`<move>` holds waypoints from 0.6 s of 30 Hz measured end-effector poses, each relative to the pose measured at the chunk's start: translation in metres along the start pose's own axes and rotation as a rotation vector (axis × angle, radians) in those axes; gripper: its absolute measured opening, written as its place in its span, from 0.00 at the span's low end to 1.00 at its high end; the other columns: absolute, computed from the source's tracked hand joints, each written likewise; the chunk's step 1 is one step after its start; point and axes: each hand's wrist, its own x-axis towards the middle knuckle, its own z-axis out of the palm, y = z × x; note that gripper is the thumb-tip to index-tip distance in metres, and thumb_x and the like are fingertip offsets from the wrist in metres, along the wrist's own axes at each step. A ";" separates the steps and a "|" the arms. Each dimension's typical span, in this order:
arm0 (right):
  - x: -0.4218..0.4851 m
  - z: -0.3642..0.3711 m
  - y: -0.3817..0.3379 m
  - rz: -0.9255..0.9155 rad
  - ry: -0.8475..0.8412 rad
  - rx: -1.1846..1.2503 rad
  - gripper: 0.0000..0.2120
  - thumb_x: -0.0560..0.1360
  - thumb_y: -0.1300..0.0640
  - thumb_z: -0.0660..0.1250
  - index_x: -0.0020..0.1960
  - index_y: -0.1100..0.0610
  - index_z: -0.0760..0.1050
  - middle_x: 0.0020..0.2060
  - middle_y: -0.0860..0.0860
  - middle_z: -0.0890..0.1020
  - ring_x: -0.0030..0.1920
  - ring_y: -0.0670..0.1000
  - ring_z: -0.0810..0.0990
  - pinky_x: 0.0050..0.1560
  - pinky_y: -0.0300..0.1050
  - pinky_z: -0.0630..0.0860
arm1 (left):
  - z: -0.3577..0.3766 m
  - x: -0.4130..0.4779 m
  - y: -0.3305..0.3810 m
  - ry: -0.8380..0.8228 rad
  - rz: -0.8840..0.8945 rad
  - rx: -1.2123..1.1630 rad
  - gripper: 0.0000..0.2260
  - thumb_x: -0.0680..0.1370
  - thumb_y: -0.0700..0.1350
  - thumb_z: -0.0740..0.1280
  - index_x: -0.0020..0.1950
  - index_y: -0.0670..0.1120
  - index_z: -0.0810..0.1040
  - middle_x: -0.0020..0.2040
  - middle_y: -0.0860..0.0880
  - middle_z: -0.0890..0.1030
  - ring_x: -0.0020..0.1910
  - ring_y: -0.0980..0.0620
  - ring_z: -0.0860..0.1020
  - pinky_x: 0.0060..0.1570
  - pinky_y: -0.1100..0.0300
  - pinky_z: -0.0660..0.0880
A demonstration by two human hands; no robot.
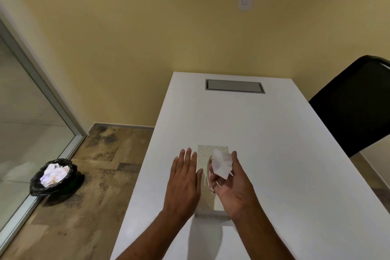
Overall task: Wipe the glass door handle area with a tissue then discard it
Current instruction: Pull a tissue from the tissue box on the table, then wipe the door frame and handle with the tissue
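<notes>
Fingers (219, 181) of the right hand (232, 188) are pinched around a white tissue (220, 164), held just above the tissue box (201, 155) on the tabletop (274, 143). Left hand (183, 179) is laid flat, fingers open, against the box's left side. The box is probably best steadied until the tissue is freed.

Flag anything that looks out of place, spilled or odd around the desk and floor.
Little stands out. The bin on the floor by the glass panel is heaped to its rim with crumpled tissues. The floor shows dark mottled patches near the wall; stain or tile pattern, I cannot tell. The right hand holds a tissue over the tissue box.
</notes>
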 end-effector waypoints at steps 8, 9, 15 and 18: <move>-0.072 0.032 0.003 -0.165 -0.089 -0.368 0.24 0.78 0.53 0.70 0.70 0.58 0.67 0.62 0.65 0.78 0.54 0.62 0.83 0.49 0.54 0.80 | -0.077 -0.025 0.012 0.174 -0.059 -0.011 0.27 0.86 0.61 0.41 0.84 0.54 0.46 0.84 0.57 0.40 0.82 0.60 0.35 0.80 0.57 0.35; -0.079 0.035 0.004 -0.205 -0.078 -0.445 0.22 0.80 0.54 0.68 0.71 0.58 0.67 0.62 0.64 0.79 0.54 0.62 0.83 0.47 0.53 0.80 | -0.090 -0.030 0.013 0.199 -0.068 -0.007 0.27 0.86 0.60 0.41 0.84 0.54 0.46 0.84 0.57 0.41 0.82 0.59 0.36 0.81 0.57 0.37; -0.114 0.075 0.022 -0.379 -0.057 -0.728 0.12 0.83 0.55 0.65 0.65 0.58 0.72 0.63 0.61 0.79 0.57 0.63 0.81 0.57 0.58 0.81 | -0.173 -0.064 0.004 0.337 -0.130 0.058 0.27 0.87 0.56 0.43 0.85 0.49 0.46 0.85 0.53 0.44 0.82 0.59 0.35 0.81 0.60 0.34; -0.131 0.103 0.044 -0.407 -0.088 -0.764 0.12 0.82 0.55 0.66 0.64 0.59 0.74 0.62 0.60 0.79 0.57 0.62 0.80 0.47 0.55 0.83 | -0.215 -0.083 -0.013 0.410 -0.152 0.102 0.26 0.87 0.54 0.45 0.84 0.48 0.46 0.85 0.51 0.45 0.83 0.58 0.36 0.81 0.59 0.36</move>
